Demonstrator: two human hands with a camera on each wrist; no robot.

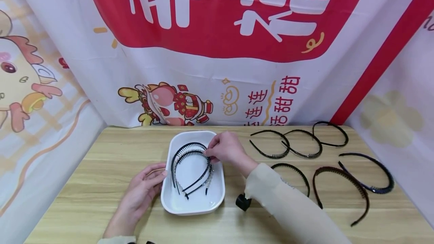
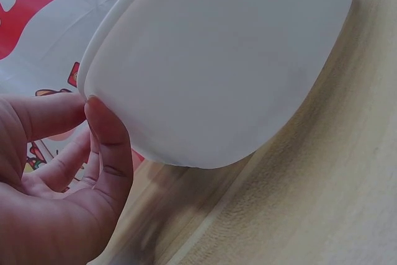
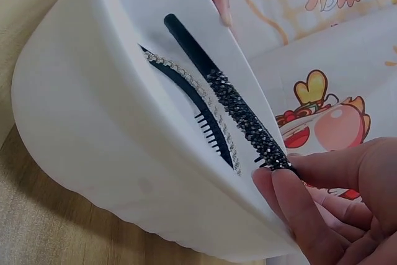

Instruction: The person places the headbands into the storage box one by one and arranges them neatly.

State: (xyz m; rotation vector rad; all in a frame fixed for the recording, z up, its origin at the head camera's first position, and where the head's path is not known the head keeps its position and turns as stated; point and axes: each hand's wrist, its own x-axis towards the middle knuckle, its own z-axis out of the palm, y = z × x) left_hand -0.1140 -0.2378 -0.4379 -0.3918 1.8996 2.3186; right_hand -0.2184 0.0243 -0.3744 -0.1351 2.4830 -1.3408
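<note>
A white plastic basin (image 1: 194, 211) stands on the wooden table, with a few headbands in it. My right hand (image 1: 226, 149) is over its right rim and pinches a black headband (image 3: 240, 111) covered in sparkling dark beads, with comb teeth inside. Beneath that one, a black toothed headband with a pale beaded strip (image 3: 217, 119) shows in the right wrist view. My left hand (image 1: 144, 186) is at the left side of the basin, thumb and forefinger pinching its rim, as the left wrist view shows.
Several headbands lie on the table to the right, among them a dark red one (image 1: 342, 171), a blue-black one (image 1: 384, 190) and a black one (image 1: 300, 173) partly behind my right forearm. A printed cloth (image 1: 203, 57) hangs along the table's back edge.
</note>
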